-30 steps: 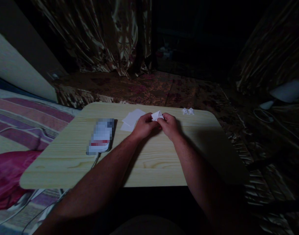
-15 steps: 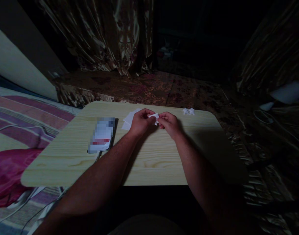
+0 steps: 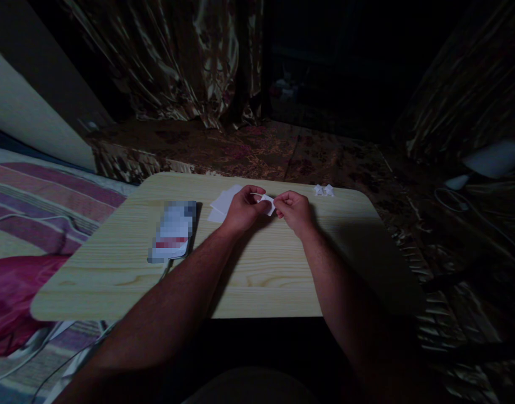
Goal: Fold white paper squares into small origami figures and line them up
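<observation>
A small folded piece of white paper (image 3: 268, 205) is held over the wooden table (image 3: 257, 280). My left hand (image 3: 245, 209) is closed on its left side, with the thumb lying across the paper. My right hand (image 3: 294, 211) pinches the paper's right edge between thumb and fingertips. Behind my left hand lie flat white paper sheets (image 3: 224, 202), partly covered by it. Two small folded white paper pieces (image 3: 324, 191) sit side by side near the far edge of the table, beyond my right hand.
A phone (image 3: 173, 231), blurred out, lies on the left of the table with a cable (image 3: 166, 269) at its lower end. A striped bedspread (image 3: 50, 191) and a magenta cloth (image 3: 21, 297) are at the left. Patterned curtains (image 3: 198, 62) hang behind.
The paper between my hands shows a squarer, flatter face now, where it looked pointed before. My right fingers have shifted slightly on its edge.
</observation>
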Available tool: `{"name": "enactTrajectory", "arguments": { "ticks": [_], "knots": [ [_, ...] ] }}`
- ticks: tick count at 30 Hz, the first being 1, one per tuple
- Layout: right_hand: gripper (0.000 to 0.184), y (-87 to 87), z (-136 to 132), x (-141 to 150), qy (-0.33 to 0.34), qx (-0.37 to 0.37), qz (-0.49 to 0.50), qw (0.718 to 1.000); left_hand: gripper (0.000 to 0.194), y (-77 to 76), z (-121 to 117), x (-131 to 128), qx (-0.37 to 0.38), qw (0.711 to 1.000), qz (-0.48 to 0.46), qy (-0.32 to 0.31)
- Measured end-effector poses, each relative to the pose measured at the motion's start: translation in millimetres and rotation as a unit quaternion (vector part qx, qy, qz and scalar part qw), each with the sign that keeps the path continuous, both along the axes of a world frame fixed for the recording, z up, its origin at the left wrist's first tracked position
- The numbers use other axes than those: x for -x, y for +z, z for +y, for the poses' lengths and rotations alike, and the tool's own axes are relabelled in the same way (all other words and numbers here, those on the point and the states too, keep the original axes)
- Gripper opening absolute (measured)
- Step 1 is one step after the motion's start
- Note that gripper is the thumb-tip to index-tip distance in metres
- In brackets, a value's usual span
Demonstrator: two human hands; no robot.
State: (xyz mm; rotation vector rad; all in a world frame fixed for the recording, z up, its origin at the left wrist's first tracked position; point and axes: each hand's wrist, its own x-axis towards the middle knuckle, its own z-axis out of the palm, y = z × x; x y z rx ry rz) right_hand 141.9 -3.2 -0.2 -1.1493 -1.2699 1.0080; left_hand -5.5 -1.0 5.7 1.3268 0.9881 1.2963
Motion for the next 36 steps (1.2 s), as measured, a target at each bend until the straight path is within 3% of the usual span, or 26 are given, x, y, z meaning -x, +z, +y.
{"name": "enactTrajectory", "arguments": {
  "ticks": [5,10,17,21,36],
  "knots": [
    [0.019,0.0,0.3,2.5,-0.022,-0.003,0.026,0.999,0.029,-1.8,-3.1,-1.1,0.032,0.997,0.041,-0.052],
    [0.017,0.1,-0.5,2.7,-0.013,0.003,0.007,1.0,0.023,-5.1,1.1,1.2,0.022,0.999,0.045,-0.012],
    [0.015,3.6,-3.4,-0.9,-0.007,-0.12,-0.06,0.991,0.022,-5.9,3.1,2.3,0.016,0.999,0.05,-0.008],
    [0.015,2.8,-4.3,-1.0,-0.012,-0.105,-0.099,0.99,0.022,-3.8,2.5,2.3,0.008,0.999,0.051,-0.008],
    [0.013,0.7,-2.4,-1.2,-0.028,-0.076,-0.097,0.992,0.023,-0.4,-0.4,1.7,-0.011,0.998,0.064,-0.004]
  ]
}}
